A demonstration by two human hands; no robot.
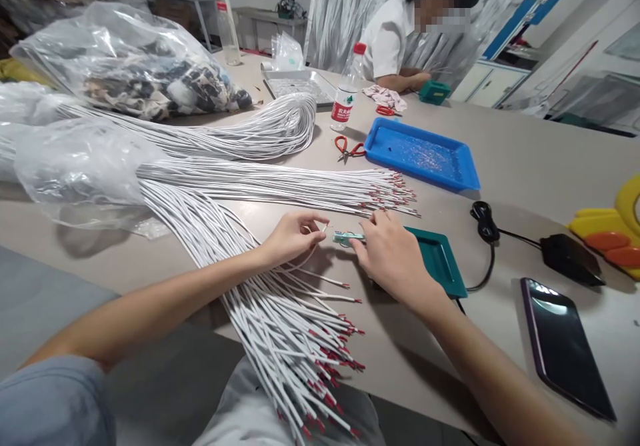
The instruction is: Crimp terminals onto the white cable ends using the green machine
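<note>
My left hand (295, 238) is closed in a pinch on the end of a white cable, whose tip shows just past the fingertips. Opposite it, a short gap away, my right hand (393, 256) is closed on a small pale-green piece (345, 237) that points toward the left hand; its exact kind I cannot make out. A bundle of white cables (280, 326) with red-tipped ends fans out below my left forearm, hanging over the table's front edge. Behind both hands lies another bundle of white cables (280, 183), red ends to the right. Beside my right hand is a dark green tray (453, 273).
A blue tray (467, 159) with small scraps, red-handled snippers (345, 149) and a water bottle (345, 96) stand farther back. To the right lie a phone (565, 346), a black cord (484, 219) and a yellow object (615, 223). A person (387, 39) sits across the table.
</note>
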